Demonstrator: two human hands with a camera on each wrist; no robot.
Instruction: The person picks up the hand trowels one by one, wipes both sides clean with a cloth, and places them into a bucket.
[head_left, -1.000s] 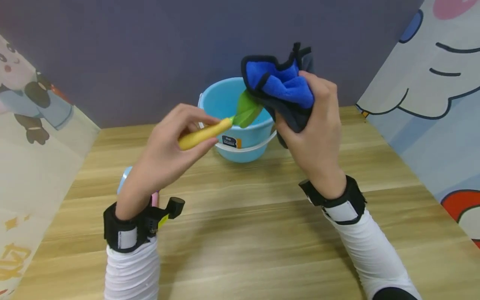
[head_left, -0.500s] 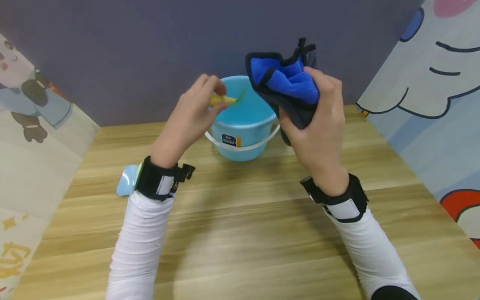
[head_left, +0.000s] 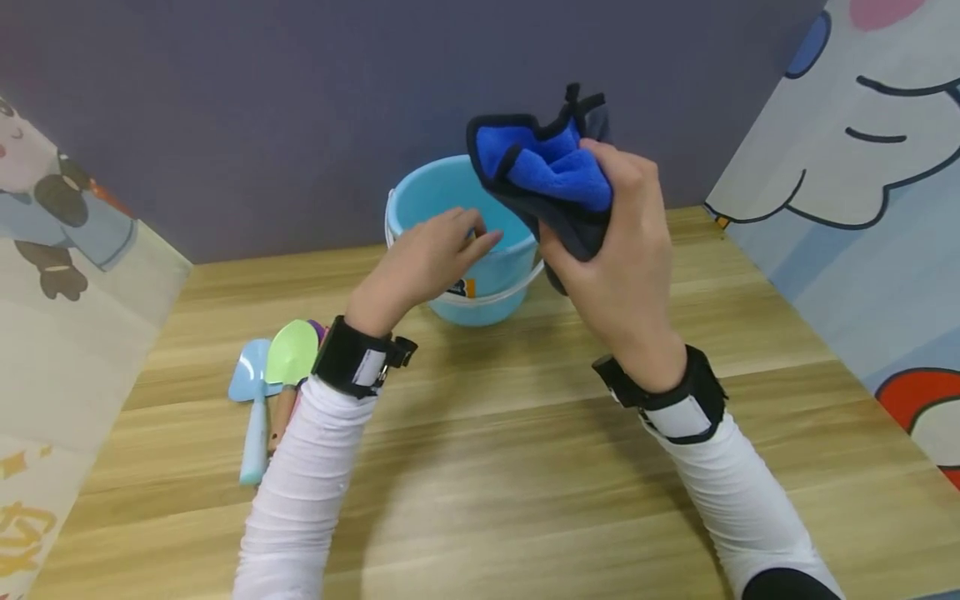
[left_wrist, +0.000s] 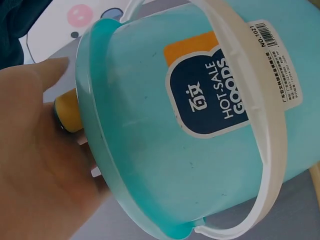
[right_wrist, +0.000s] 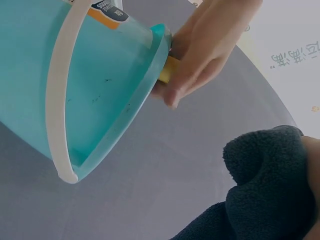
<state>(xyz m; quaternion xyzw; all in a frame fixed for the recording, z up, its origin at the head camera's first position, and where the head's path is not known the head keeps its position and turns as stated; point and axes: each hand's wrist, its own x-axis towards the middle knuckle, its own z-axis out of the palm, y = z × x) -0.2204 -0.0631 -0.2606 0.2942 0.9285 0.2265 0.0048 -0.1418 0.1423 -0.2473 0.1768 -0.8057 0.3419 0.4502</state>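
My left hand (head_left: 427, 260) reaches over the near rim of a light blue bucket (head_left: 480, 313). It holds a toy shovel by its yellow handle (left_wrist: 69, 111), whose end shows beside the rim in both wrist views. The shovel's green blade is hidden now. In the right wrist view, the handle (right_wrist: 169, 69) sits between the thumb and fingers. My right hand (head_left: 626, 250) grips a bunched blue and dark grey cloth (head_left: 555, 177) above the bucket's right side. The cloth's dark side (right_wrist: 270, 185) fills the lower right of the right wrist view.
A blue toy shovel (head_left: 253, 417) and a green one with a brown handle (head_left: 292, 352) lie left on the wooden table (head_left: 495, 467). Something purple and pink peeks out beside them, partly behind my left wrist. A dark wall (head_left: 285, 125) stands behind the bucket, whose white handle (head_left: 517, 287) hangs down in front.
My left hand has carried the yellow-handled shovel away from the cloth, over the bucket, and lowered it at the rim. The right hand with the cloth has hardly moved.
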